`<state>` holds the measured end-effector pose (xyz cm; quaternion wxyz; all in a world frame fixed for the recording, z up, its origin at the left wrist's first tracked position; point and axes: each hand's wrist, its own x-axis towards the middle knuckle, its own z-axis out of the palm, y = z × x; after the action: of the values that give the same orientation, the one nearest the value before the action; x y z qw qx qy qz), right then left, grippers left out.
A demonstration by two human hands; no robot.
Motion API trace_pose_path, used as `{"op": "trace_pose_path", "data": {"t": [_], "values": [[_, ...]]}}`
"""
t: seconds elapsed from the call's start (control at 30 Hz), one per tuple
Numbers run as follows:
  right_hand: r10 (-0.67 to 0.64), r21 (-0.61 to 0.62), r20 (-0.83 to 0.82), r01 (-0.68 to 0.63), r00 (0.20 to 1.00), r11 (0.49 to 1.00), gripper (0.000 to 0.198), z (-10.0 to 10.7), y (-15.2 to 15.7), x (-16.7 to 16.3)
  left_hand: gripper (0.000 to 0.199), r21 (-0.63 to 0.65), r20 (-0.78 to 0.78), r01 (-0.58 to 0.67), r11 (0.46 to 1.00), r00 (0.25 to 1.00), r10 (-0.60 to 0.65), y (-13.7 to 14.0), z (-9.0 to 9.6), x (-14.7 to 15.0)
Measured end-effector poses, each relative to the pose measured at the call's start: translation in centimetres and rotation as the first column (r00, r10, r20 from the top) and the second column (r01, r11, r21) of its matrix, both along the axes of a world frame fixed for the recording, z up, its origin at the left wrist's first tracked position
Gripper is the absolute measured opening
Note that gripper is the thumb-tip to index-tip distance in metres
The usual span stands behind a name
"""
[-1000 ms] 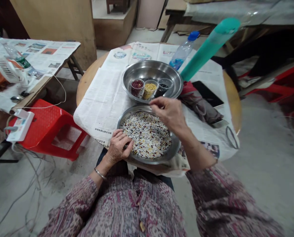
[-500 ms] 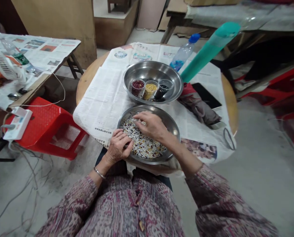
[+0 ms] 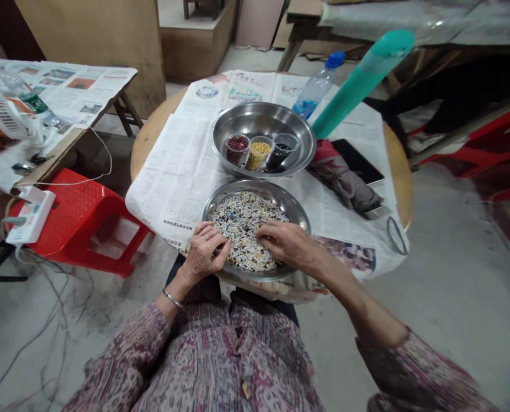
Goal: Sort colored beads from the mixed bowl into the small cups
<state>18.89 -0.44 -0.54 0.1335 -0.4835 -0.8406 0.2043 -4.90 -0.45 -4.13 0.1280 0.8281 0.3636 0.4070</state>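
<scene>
A steel basin (image 3: 300, 213) near the table edge holds mixed grains (image 3: 248, 220): white rice with dark, red and yellow beans. My left hand (image 3: 206, 249) is curled at the basin's left rim, thumb close to the fingers; whatever lies inside it is hidden. On the right side of the grains, my right hand (image 3: 287, 243) reaches down with its fingertips pinched together at the surface. Behind stands a second steel basin (image 3: 261, 114) with three clear cups: one of red beans (image 3: 236, 146), one of yellow beans (image 3: 260, 153) and one of black beans (image 3: 282, 153).
Newspaper (image 3: 164, 183) covers the round table. Towards the back right are a bottle with a blue cap (image 3: 317, 88), a long green tube (image 3: 362, 86), a dark tablet (image 3: 358, 163) and a crumpled cloth (image 3: 345, 183). A red stool (image 3: 83, 212) with a power strip (image 3: 31, 214) stands left.
My right hand has moved from the far left part of the grains back towards me and to the right, lowering its fingertips to the grains. My left hand has stayed about where it was.
</scene>
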Motion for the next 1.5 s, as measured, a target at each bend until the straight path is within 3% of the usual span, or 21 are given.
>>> {"op": "trace_pose_path", "data": {"t": [0.2, 0.33, 0.43, 0.57, 0.67, 0.77, 0.87, 0.97, 1.03, 1.1, 1.2, 1.33, 1.5], "values": [[0.013, -0.047, -0.161, -0.021, 0.987, 0.999, 0.016, 0.7, -2.2, -1.1, 0.023, 0.008, -0.024, 0.004, 1.000, 1.000, -0.004, 0.1, -0.3, -0.1], [-0.206, -0.135, -0.369, 0.166, 0.906, 0.977, 0.016, 0.2, -1.5, -1.7, 0.023, 0.027, -0.038, -0.003, 1.000, 0.999, 0.004, 0.2, -0.3, -0.1], [-0.450, -0.399, -0.525, 0.257, 0.722, 0.880, 0.018, -0.1, -0.7, -1.8, 0.022, 0.041, -0.028, -0.001, 0.999, 1.000, 0.002, 0.1, -0.3, -0.1], [-0.666, -0.662, -0.572, 0.209, 0.479, 0.719, 0.028, -0.4, -0.1, -1.8, 0.021, 0.024, -0.037, 0.001, 1.000, 0.999, -0.001, 0.1, -0.3, -0.1], [-0.729, -0.727, -0.558, 0.189, 0.396, 0.660, 0.031, -0.9, 0.1, -1.7, 0.021, 0.026, -0.030, 0.003, 1.000, 1.000, -0.002, 0.1, -0.3, -0.1], [-0.747, -0.741, -0.549, 0.195, 0.376, 0.643, 0.035, -1.3, 0.3, -1.6, 0.021, 0.041, -0.012, 0.012, 0.999, 1.000, -0.011, 0.1, -0.3, -0.1], [-0.726, -0.704, -0.551, 0.237, 0.413, 0.669, 0.037, -1.4, 0.1, -1.4, 0.020, 0.048, -0.005, 0.012, 0.999, 1.000, -0.012, 0.1, -0.3, 0.0], [-0.647, -0.592, -0.509, 0.314, 0.567, 0.742, 0.032, -0.9, -0.5, -1.0, 0.020, 0.048, -0.005, 0.010, 0.999, 1.000, -0.010, 0.1, -0.2, 0.0], [-0.580, -0.469, -0.445, 0.375, 0.682, 0.800, 0.029, -0.6, -0.7, -0.6, 0.020, 0.047, -0.006, 0.010, 0.999, 1.000, -0.010, 0.1, -0.2, 0.0], [-0.546, -0.295, -0.382, 0.461, 0.746, 0.837, 0.024, -0.5, -0.5, 0.0, 0.021, 0.045, -0.006, 0.008, 0.999, 1.000, -0.008, 0.1, -0.2, 0.0], [-0.548, -0.043, -0.307, 0.564, 0.778, 0.824, 0.018, -0.9, 0.8, 0.8, 0.021, 0.048, -0.003, 0.004, 0.999, 1.000, -0.004, 0.0, -0.2, 0.0], [-0.520, 0.114, -0.183, 0.543, 0.834, 0.832, 0.023, -2.1, 3.0, 1.1, 0.022, 0.046, -0.005, 0.001, 0.999, 1.000, -0.001, 0.1, -0.2, 0.0], [-0.438, 0.192, -0.048, 0.439, 0.898, 0.878, 0.025, -3.0, 4.3, 0.7, 0.022, 0.032, -0.018, 0.002, 0.999, 1.000, -0.002, 0.2, -0.3, -0.1]]}}
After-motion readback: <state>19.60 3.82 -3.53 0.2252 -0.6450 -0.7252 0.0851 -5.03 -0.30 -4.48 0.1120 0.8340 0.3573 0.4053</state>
